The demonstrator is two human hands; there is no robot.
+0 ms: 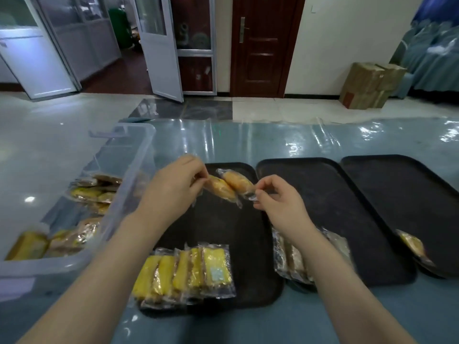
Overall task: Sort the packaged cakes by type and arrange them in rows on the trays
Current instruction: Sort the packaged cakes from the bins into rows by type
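Three black trays lie side by side: left tray (248,244), middle tray (330,207), right tray (402,194). My left hand (173,189) pinches the wrapper end of an oval golden cake (222,189) above the left tray. My right hand (278,199) pinches the wrapper of a second oval cake (238,183) right beside it. A row of yellow rectangular cakes (188,271) fills the left tray's near end. Brownish wrapped cakes (290,259) sit at the middle tray's near-left corner, partly hidden by my right forearm. One oval cake (413,245) lies on the right tray.
A clear plastic bin (129,194) stands left of the trays and holds several mixed packaged cakes (96,194). The table (248,142) is covered in shiny blue plastic. Cardboard boxes (370,85) sit on the floor far right; doors stand behind.
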